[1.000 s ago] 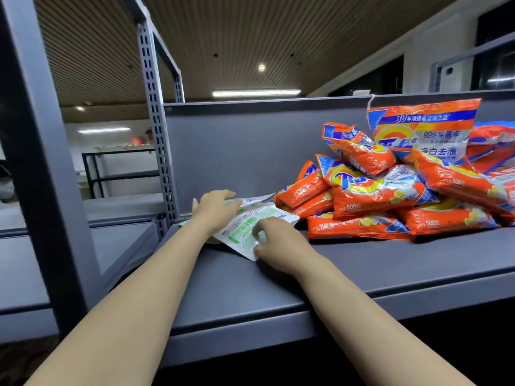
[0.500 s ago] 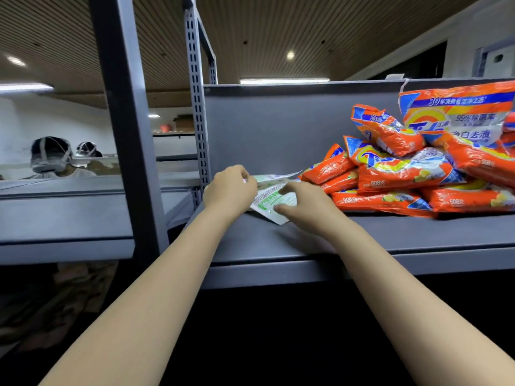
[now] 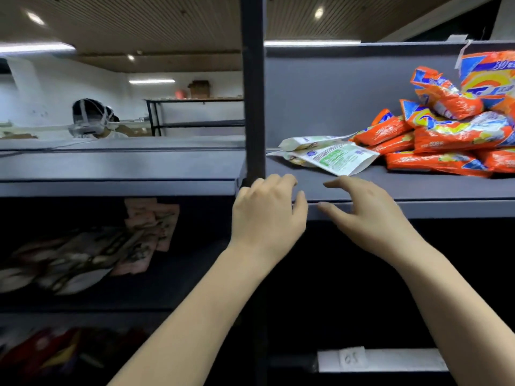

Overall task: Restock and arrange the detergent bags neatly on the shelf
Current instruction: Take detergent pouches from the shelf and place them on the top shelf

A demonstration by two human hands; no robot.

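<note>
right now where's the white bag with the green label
In the head view the white bag lies flat on the grey shelf, right of the upright post, against the left edge of the orange bag pile, beyond both hands.

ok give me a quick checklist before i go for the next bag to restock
1. Left hand free: ok, holds nothing, fingers loosely curled by the shelf edge.
2. Right hand free: ok, fingers spread, no grip on anything.
3. White bags settled: ok, lying flat on the shelf, clear of both hands.
4. Orange bags tidy: not ok, heaped unevenly on the right.
5. Room beside the white bags: ok, bare shelf in front.
6. Where the next bag comes from: cannot tell.
</note>
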